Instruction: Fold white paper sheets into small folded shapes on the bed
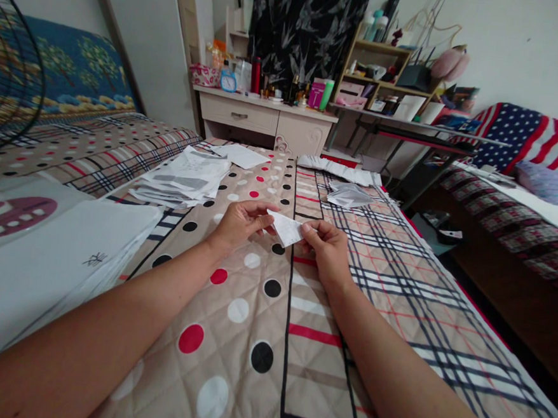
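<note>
A small folded piece of white paper (286,229) is held up over the patterned bedspread (228,384). My left hand (242,224) pinches its left corner between thumb and fingers. On the other side, my right hand (327,244) grips the right corner the same way. The paper narrows toward a lower point, and faint print shows on it. Beyond my right hand lie several folded paper pieces (349,195) in a small heap. A long row of folded white paper (339,170) rests farther back.
Left of my hands is a loose stack of printed sheets (185,177), with a single sheet (242,156) behind it. A larger paper pile (90,240) lies at the near left. A fan guard (12,63) stands at the left edge; a cluttered dresser (240,114) is at the back.
</note>
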{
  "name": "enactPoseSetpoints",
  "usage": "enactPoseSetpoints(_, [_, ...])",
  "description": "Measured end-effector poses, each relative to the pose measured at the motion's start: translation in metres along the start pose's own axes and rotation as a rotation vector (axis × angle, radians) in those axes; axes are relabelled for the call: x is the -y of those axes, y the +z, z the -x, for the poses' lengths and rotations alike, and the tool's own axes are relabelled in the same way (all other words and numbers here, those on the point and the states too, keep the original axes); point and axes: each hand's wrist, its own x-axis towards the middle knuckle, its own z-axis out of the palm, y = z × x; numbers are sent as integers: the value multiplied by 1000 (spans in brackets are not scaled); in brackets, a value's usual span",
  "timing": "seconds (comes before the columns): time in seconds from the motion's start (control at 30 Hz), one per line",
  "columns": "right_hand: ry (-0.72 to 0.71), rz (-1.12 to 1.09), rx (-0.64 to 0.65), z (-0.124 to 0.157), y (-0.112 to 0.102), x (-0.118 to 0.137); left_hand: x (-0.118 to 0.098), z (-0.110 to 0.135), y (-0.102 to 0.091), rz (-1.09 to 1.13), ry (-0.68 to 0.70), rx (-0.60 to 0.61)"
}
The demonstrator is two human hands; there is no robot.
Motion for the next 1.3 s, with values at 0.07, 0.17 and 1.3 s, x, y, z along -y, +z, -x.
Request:
enactPoseSetpoints(0.07, [1,0,6,0,0,-1,1,-1,-1,0,13,2])
enactPoseSetpoints(0.17, [1,12,23,-1,-1,-2,3,-2,-1,7,21,1])
enactPoseSetpoints(1.3, [-25,194,108,-2,-4,-7,3,-2,-2,-198,13,71])
